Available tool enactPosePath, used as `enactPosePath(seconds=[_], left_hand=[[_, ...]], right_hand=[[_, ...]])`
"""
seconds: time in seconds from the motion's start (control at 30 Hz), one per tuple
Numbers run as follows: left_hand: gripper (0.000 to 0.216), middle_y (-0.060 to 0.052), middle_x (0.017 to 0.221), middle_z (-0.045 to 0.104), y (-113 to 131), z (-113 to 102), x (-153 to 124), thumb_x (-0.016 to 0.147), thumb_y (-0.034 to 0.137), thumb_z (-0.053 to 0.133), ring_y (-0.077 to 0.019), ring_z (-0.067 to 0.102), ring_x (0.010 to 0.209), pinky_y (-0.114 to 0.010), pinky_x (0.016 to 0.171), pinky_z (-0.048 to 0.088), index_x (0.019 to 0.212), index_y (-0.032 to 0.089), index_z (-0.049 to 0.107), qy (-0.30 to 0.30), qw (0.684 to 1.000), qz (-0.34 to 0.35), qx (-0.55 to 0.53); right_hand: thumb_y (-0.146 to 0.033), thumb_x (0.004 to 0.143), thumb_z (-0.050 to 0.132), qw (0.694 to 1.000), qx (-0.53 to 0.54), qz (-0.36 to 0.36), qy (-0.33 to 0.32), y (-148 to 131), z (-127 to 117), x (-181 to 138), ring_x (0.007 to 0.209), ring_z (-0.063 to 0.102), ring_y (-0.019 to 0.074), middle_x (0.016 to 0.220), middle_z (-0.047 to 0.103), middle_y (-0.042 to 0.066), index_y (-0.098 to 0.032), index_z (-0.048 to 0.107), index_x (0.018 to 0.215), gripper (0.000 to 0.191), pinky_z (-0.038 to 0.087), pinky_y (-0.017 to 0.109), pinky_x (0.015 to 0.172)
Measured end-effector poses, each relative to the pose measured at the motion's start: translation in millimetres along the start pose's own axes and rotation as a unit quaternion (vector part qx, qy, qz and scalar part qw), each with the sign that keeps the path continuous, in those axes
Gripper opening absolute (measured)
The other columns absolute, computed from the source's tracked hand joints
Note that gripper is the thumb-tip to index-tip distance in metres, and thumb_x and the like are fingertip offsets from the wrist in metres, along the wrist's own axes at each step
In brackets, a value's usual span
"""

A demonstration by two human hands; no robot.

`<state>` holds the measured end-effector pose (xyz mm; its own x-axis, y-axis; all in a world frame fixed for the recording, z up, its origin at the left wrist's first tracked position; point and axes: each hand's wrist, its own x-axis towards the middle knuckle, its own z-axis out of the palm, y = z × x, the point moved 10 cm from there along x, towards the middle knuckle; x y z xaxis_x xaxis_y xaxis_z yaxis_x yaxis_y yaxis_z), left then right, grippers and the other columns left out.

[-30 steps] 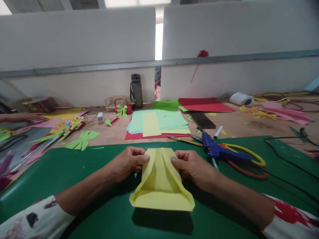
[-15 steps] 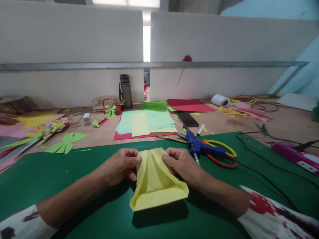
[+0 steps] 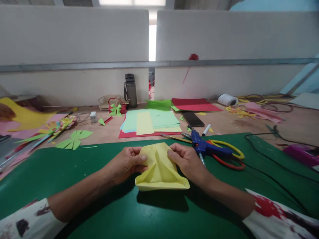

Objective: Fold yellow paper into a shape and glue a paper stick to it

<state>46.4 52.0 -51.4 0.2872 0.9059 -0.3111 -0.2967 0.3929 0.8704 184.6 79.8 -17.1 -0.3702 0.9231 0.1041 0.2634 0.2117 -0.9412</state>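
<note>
A folded yellow paper (image 3: 159, 169) is held between both hands, a little above the green mat (image 3: 109, 212), where its shadow falls. It looks like a small bag, with a turned-up flap along the near edge and creased sides. My left hand (image 3: 129, 164) pinches its left side, the thumb on top. On the opposite side my right hand (image 3: 188, 161) grips the edge, also thumb uppermost. The fingers beneath the paper are partly hidden.
Right of my hands lie a blue glue gun (image 3: 206, 146), scissors (image 3: 239, 154) and a white marker (image 3: 206, 129). Behind are stacked coloured sheets (image 3: 161, 121), a phone (image 3: 191, 119) and a bottle (image 3: 131, 91). Another person's hand (image 3: 6, 112) touches yellow paper at far left.
The yellow paper has tilted and its near flap has risen, with the far panel now flatter between my hands. The other person's yellow sheet has lifted. The view has shifted slightly left.
</note>
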Motion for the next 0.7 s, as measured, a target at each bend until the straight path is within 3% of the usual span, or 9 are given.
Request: enactPosePath(seconds=[0.13, 0.33, 0.43, 0.53, 0.6, 0.7], left_hand=[[0.022, -0.006, 0.07, 0.066, -2.8, -2.1, -2.7, 0.067, 0.018, 0.075, -0.0101, 0.061, 0.053, -0.017, 0.048, 0.053, 0.084, 0.007, 0.066, 0.012, 1.0, -0.006, 0.007], [0.01, -0.009, 0.081, 0.069, -2.5, -2.8, -0.3, 0.074, 0.011, 0.068, -0.0131, 0.066, 0.066, -0.018, 0.059, 0.057, 0.084, 0.009, 0.067, 0.008, 1.0, 0.003, -0.009], [0.004, -0.007, 0.08, 0.069, 0.4, -10.0, 1.3, 0.076, 0.012, 0.066, -0.0133, 0.067, 0.068, -0.019, 0.06, 0.057, 0.08, 0.01, 0.067, 0.034, 0.999, 0.016, -0.015], [0.007, -0.007, 0.081, 0.069, 5.1, -13.3, 1.2, 0.076, 0.016, 0.068, -0.0134, 0.067, 0.069, -0.021, 0.062, 0.058, 0.08, 0.011, 0.067, 0.046, 0.998, 0.035, -0.022], [0.014, -0.007, 0.08, 0.069, 7.8, -11.1, 1.2, 0.075, 0.021, 0.07, -0.0126, 0.066, 0.067, -0.021, 0.062, 0.057, 0.082, 0.01, 0.068, 0.035, 0.998, 0.042, -0.025], [0.023, -0.008, 0.08, 0.07, 11.6, -9.3, 1.6, 0.07, 0.028, 0.075, -0.0124, 0.065, 0.066, -0.02, 0.06, 0.056, 0.081, 0.009, 0.068, 0.021, 0.998, 0.051, -0.032]], right_hand=[[-0.035, 0.085, 0.045, 0.998, -0.06, -0.021, 0.01, -4.5, -0.3, -2.2, 0.05, 0.042, 0.0086, 0.058, 0.049, -0.004, -0.018, 0.052, 0.072, 0.023, 0.033, 0.021, 0.046], [-0.028, 0.091, 0.039, 0.969, -0.238, -0.065, 0.01, -21.6, -13.4, -12.2, 0.063, 0.058, 0.0114, 0.074, 0.065, -0.001, -0.018, 0.059, 0.091, 0.022, 0.044, 0.021, 0.058], [-0.027, 0.088, 0.046, 0.919, -0.384, -0.075, 0.041, -27.6, -43.0, -19.5, 0.083, 0.06, 0.018, 0.092, 0.066, 0.006, -0.018, 0.059, 0.101, 0.02, 0.043, 0.028, 0.074], [-0.015, 0.082, 0.051, 0.841, -0.532, -0.052, 0.083, -23.7, -80.1, -23.2, 0.103, 0.051, 0.0297, 0.104, 0.061, 0.017, -0.015, 0.061, 0.096, 0.017, 0.037, 0.039, 0.083], [-0.012, 0.078, 0.051, 0.792, -0.603, -0.027, 0.091, -14.8, -99.1, -22.2, 0.098, 0.053, 0.0324, 0.1, 0.061, 0.019, -0.014, 0.062, 0.09, 0.016, 0.038, 0.04, 0.077], [-0.004, 0.076, 0.046, 0.745, -0.664, -0.001, 0.068, 3.6, -112.2, -17.5, 0.08, 0.059, 0.0277, 0.086, 0.064, 0.014, -0.016, 0.062, 0.094, 0.026, 0.038, 0.035, 0.065]])
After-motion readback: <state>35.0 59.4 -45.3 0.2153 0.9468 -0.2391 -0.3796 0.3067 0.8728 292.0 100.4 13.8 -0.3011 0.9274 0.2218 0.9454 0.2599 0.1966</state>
